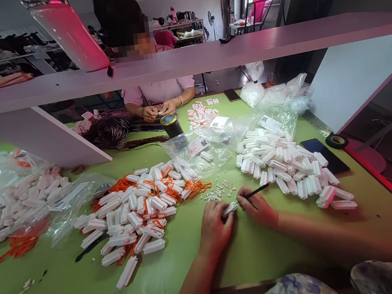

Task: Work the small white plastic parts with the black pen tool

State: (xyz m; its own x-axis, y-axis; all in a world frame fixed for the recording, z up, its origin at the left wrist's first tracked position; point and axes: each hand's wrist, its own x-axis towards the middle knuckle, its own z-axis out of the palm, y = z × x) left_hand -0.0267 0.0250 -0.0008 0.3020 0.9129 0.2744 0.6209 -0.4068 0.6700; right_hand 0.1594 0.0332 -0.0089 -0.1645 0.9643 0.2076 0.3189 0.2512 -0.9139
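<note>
Between the fingers of my left hand [215,228] is a small white connector housing [229,209] with a row of holes. My right hand [260,209] grips a thin black pen-like tool [256,191], its tip close to the housing's right end. Just beyond my hands lie scattered tiny white pins [217,191]. To the left spreads a pile of white housings [132,212] mixed with orange clips [196,188]. On the right is another heap of white housings [283,162].
A clear plastic bag [197,154] and a black can [172,126] stand farther back. Across the green table [183,272] a person [157,94] works under a raised shelf [185,62]. A dark tablet [326,157] and black tape roll [337,141] lie at right.
</note>
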